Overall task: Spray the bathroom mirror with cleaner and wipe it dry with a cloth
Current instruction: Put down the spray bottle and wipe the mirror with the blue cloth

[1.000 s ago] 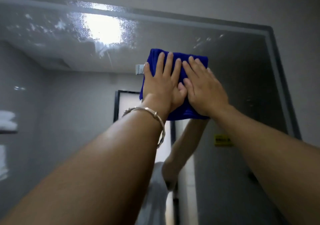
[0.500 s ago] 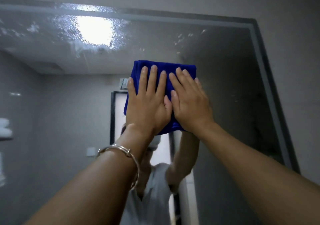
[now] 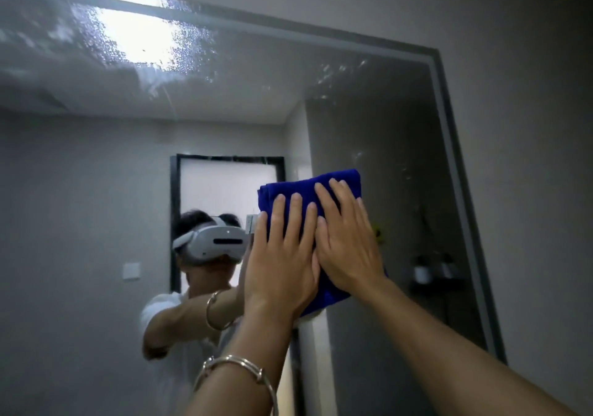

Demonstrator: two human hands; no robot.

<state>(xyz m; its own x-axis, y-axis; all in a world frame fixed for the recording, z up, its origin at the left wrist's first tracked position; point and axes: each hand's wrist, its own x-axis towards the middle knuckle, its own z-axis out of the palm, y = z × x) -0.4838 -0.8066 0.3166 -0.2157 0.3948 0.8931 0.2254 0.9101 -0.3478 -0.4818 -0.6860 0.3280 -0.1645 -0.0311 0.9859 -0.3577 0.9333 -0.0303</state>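
On the right half of the mirror point(image 3: 96, 191), the folded blue cloth point(image 3: 298, 187) lay pressed flat under the left hand point(image 3: 282, 264) and right hand point(image 3: 346, 245), fingers straight. Droplets point(image 3: 192, 53) showed near the top edge; even pressure and overlapping upward passes were advised.

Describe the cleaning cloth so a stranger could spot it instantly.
Start at the big grey-framed wall mirror. Toward its right side, the left hand and right hand press a folded cloth flat on the glass. It alone is deep blue.
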